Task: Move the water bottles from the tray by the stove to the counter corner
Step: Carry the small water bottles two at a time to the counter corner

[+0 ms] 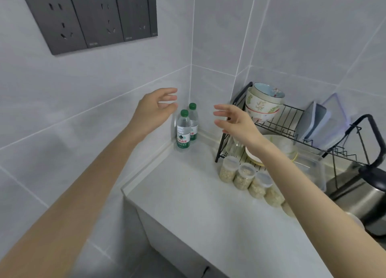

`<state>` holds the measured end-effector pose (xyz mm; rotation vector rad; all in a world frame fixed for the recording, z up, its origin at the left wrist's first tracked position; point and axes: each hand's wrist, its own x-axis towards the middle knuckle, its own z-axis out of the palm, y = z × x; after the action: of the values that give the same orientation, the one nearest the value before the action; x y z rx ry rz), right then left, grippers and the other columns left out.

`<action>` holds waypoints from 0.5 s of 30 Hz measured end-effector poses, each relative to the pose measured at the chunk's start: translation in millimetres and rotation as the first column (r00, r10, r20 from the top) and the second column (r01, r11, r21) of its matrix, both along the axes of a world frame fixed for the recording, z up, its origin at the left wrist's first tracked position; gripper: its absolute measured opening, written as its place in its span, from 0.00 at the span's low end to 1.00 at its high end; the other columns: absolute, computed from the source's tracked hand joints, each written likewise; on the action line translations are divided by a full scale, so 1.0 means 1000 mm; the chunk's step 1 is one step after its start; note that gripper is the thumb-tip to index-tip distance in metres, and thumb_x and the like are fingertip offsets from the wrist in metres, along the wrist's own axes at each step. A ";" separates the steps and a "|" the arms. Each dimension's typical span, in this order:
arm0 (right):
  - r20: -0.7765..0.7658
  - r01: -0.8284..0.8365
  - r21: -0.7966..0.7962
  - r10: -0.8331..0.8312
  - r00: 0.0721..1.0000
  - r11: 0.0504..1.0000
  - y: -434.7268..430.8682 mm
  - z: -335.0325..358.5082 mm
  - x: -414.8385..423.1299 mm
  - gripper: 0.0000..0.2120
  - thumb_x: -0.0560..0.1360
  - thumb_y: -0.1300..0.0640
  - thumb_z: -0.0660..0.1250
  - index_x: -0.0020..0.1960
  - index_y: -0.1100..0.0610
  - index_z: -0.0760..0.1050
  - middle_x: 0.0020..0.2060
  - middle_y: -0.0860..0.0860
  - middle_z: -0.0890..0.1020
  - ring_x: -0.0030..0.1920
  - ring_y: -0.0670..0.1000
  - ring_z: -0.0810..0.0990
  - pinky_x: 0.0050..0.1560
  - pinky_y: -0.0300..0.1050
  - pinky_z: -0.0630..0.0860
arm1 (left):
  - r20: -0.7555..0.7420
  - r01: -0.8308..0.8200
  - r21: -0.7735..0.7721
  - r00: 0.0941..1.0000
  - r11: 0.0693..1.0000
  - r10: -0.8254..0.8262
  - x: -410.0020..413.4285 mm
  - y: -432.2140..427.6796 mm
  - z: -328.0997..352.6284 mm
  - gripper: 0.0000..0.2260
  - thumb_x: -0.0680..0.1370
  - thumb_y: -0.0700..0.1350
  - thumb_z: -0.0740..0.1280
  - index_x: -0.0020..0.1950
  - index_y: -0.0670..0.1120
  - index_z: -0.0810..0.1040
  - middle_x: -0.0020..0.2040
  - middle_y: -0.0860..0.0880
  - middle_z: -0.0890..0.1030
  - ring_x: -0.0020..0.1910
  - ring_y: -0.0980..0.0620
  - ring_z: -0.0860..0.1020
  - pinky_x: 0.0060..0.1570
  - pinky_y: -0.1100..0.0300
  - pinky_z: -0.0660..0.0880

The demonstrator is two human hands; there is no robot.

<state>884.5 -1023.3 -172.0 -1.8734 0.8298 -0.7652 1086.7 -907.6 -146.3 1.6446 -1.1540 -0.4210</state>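
Nearest, the pale speckled stone counter [188,204] is bare at its front. Along its right side stands a row of clear plastic jars w/ grain [248,179], just beside the black wire dish rack [292,119]; the right forearm passes over both, so a low sweep could knock a jar over. Mid-scene, left hand [154,110] and right hand [234,121] hang in the air, fingers spread and loosely curled, holding nothing, one on each side of the corner. Farthest, two clear plastic water bottles w/ green caps [183,131] stand upright, close together in the far corner. Prob. just placed; a brush from either hand could tip one into the other.
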 end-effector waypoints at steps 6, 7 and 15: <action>0.014 0.053 -0.011 -0.053 0.999 0.999 0.060 0.009 -0.023 0.18 0.76 0.61 0.68 0.64 0.49 0.74 0.59 0.50 0.80 0.49 0.48 0.79 0.52 0.42 0.75 | -0.006 0.077 -0.023 0.997 0.997 -0.077 -0.020 0.054 0.015 0.17 0.78 0.42 0.67 0.65 0.53 0.76 0.57 0.56 0.80 0.50 0.63 0.80 0.48 0.71 0.71; 0.015 0.064 -0.017 -0.064 0.998 0.998 0.070 0.011 -0.028 0.18 0.76 0.61 0.68 0.64 0.49 0.74 0.59 0.50 0.80 0.50 0.49 0.79 0.51 0.41 0.75 | -0.010 0.092 -0.022 0.996 0.995 -0.092 -0.024 0.062 0.016 0.16 0.78 0.42 0.67 0.65 0.53 0.76 0.57 0.55 0.80 0.50 0.63 0.80 0.48 0.71 0.72; 0.061 0.229 -0.053 -0.226 0.972 0.972 0.161 0.032 -0.093 0.16 0.77 0.60 0.67 0.63 0.48 0.74 0.59 0.47 0.80 0.48 0.43 0.82 0.51 0.39 0.80 | -0.039 0.263 -0.029 0.964 0.964 -0.264 -0.082 0.115 0.032 0.17 0.79 0.41 0.66 0.67 0.50 0.75 0.61 0.52 0.79 0.53 0.58 0.79 0.45 0.75 0.73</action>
<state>791.5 -862.8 -140.1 -1.8196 1.0086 -0.9887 1004.2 -792.4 -113.9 1.4585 -1.3469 -0.6065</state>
